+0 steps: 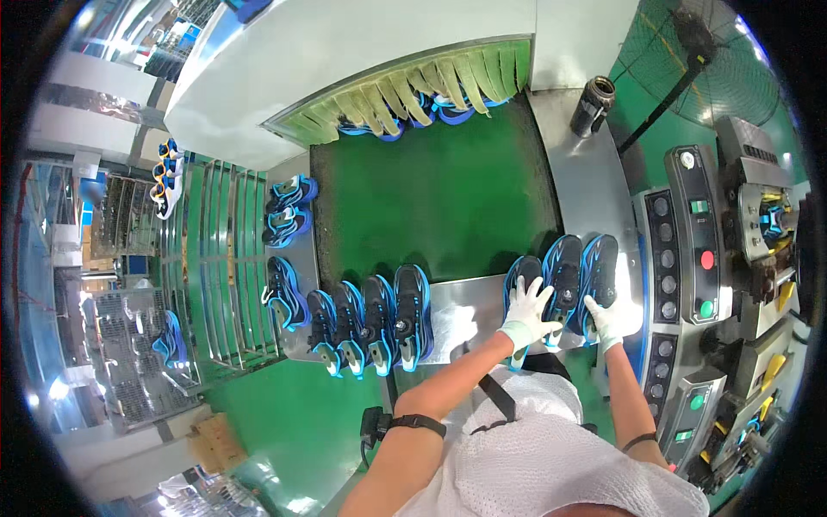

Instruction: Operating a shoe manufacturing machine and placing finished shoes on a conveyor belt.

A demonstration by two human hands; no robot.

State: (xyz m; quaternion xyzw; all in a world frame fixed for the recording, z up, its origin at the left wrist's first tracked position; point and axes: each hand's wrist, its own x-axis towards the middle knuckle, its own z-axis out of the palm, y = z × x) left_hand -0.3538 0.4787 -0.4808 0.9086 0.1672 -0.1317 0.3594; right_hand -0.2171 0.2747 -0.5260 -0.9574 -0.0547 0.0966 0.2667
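Three black sneakers with bright blue soles stand side by side on the metal ledge in front of me, toes pointing away. My left hand (pixel 529 315), in a white glove, lies with fingers spread over the leftmost sneaker (pixel 522 270) and reaches toward the middle sneaker (pixel 563 267). At the heel end of the rightmost sneaker (pixel 600 267), my gloved right hand (pixel 606 322) wraps around the side, thumb across its top. Some right fingers blend into the bright metal. Further left on the ledge stands a row of several similar sneakers (pixel 412 310).
Beyond the ledge is a green conveyor belt (pixel 431 198); more sneakers show under a fringed curtain (pixel 413 86). Other sneakers (pixel 284 293) line the left ledge beside a metal rack (pixel 224 258). A dark bottle (pixel 591 110) stands at back right, near a button panel (pixel 696 233) and fan (pixel 698 60).
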